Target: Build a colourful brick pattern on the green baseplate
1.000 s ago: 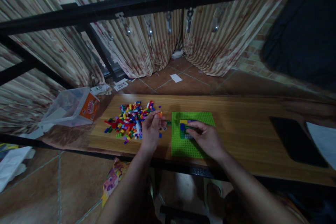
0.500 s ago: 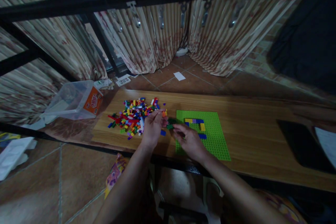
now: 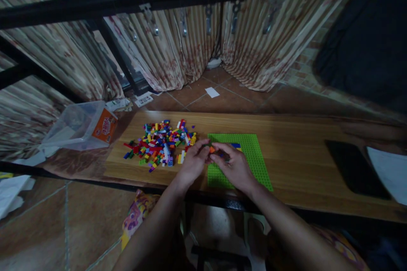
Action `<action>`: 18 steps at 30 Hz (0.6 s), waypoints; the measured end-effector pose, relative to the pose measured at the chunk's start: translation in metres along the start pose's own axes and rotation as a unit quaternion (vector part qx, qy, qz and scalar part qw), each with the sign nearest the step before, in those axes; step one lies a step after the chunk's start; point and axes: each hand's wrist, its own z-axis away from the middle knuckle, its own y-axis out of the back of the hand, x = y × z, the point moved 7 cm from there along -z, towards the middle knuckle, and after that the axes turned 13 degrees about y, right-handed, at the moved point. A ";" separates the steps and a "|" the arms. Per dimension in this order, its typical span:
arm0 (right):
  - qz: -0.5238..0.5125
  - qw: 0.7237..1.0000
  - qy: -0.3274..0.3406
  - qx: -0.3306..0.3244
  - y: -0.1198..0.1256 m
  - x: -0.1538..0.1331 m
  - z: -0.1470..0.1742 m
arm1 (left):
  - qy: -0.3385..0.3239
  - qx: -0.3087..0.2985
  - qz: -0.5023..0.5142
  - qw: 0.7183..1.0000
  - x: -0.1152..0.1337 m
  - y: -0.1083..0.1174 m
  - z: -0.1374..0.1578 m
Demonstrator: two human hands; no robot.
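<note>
An orange brick (image 3: 212,149) is being pinched narrowly between the left hand (image 3: 194,160) and the right hand (image 3: 235,165), over the left side of the green board (image 3: 255,159), which is being partly hidden by them.

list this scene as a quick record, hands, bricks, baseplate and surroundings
left hand: fingers on a small orange brick
right hand: fingertips close to that brick, own grip unclear
green baseplate: on wooden table, partly hidden by right hand
on baseplate: blue brick showing, others hidden
loose bricks: mixed colours, spread left of hands
clear box: beside table's left end, orange label
</note>
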 end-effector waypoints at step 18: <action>0.090 0.990 -0.102 -0.049 0.084 0.062 0.025 | -0.021 -0.082 -0.134 0.987 -0.026 -0.035 0.001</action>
